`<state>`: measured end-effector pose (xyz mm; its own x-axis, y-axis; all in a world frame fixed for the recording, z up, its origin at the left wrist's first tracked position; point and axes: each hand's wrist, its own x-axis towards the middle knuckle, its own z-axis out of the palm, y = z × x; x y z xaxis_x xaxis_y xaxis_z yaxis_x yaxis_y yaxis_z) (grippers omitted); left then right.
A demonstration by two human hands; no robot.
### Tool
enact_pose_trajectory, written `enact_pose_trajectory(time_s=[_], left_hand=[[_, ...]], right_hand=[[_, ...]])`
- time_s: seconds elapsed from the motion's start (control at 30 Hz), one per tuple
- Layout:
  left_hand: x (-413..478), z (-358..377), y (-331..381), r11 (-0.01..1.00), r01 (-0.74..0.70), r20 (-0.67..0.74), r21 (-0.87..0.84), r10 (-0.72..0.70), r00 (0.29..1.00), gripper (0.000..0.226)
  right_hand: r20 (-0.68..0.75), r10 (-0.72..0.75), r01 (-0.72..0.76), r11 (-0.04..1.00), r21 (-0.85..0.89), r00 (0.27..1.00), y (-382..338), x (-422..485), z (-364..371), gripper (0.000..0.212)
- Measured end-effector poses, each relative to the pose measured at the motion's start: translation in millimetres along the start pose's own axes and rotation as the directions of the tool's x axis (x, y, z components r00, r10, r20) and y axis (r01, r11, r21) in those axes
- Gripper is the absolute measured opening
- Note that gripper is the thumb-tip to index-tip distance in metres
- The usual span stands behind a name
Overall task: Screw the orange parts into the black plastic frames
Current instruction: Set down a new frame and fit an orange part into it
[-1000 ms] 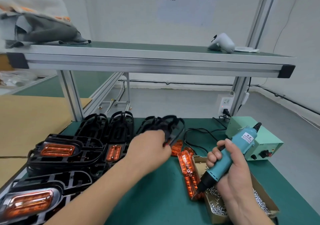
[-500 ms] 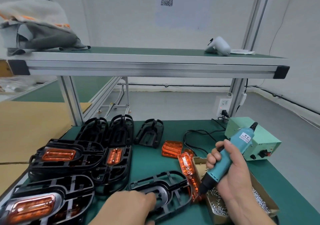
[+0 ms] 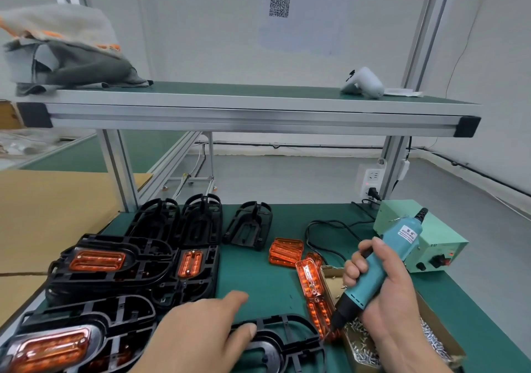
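An empty black plastic frame (image 3: 287,341) lies on the green mat at the bottom centre. My left hand (image 3: 198,335) rests on its left end, fingers fairly straight and thumb touching the frame. My right hand (image 3: 385,295) grips a teal electric screwdriver (image 3: 373,272) tilted tip-down over the near corner of the screw box (image 3: 448,349). Loose orange parts lie between the hands: a small stack (image 3: 286,250) and two leaning on the box (image 3: 309,279). Frames with orange parts fitted are piled at the left (image 3: 97,260).
Three empty black frames (image 3: 250,229) stand at the back of the mat. A light-green power supply (image 3: 431,246) with a black cable (image 3: 324,226) sits at the right. An aluminium shelf (image 3: 258,111) spans overhead. Cardboard (image 3: 43,214) lies left.
My left hand took a black frame from the back row, drew it to the near edge of the mat, and now rests on it. My right hand kept holding the screwdriver in place.
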<state>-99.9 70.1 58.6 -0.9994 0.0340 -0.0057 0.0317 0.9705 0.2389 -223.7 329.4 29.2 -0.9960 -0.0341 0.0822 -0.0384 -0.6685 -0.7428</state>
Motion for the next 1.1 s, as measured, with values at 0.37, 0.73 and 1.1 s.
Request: enact_pose_trajectory(time_s=[0.37, 0.73, 1.1], left_hand=[[5.6, 15.8, -13.2, 0.994, 0.006, 0.135, 0.111, -0.021, 0.991, 0.044], [2.7, 20.6, -22.5, 0.807, -0.032, -0.062, -0.589, -0.005, 0.998, 0.022], [-8.0, 17.0, -3.7, 0.996, -0.084, -0.01, -0.029, 0.084, 0.996, 0.045]], right_hand=[[-0.017, 0.011, -0.01, 1.0, 0.029, 1.0, -2.7, -1.2, 2.5, 0.018], [-0.06, -0.017, 0.022, 0.996, 0.089, 0.998, -9.9, -0.3, 5.2, 0.017], [-0.098, -0.026, 0.037, 0.993, 0.108, 0.995, -14.9, 2.7, 2.4, 0.018]])
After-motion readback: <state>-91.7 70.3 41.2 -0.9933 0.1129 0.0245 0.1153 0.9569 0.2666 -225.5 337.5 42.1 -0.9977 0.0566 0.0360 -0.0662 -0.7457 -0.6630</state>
